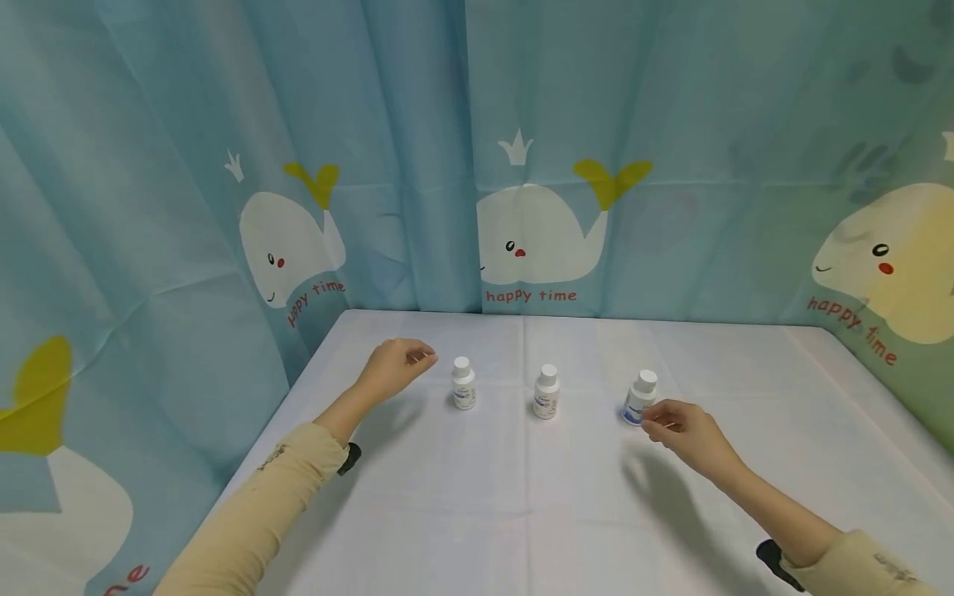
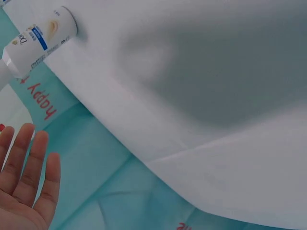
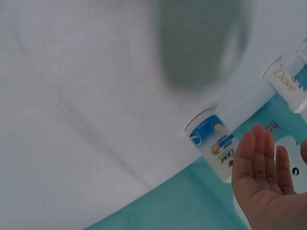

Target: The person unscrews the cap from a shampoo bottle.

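Three small white bottles with white caps stand upright in a spread-out row on the table: a left bottle (image 1: 464, 387), a middle bottle (image 1: 546, 394) and a right bottle (image 1: 637, 399), whose label has more blue. My left hand (image 1: 398, 364) hovers just left of the left bottle, holding nothing; the left wrist view shows its fingers (image 2: 37, 165) loosely extended. My right hand (image 1: 689, 434) is in the air close to the right bottle and overlaps its lower edge in the head view. The right wrist view shows its fingers (image 3: 259, 160) relaxed, with the bottle's Dove label (image 3: 216, 141) behind them.
A white cloth covers the table (image 1: 477, 505). Behind and on both sides hangs a blue-green curtain (image 1: 417, 124) printed with whales and "happy time". Dark bands (image 1: 350, 458) sit at the wrists, by the beige sleeves.
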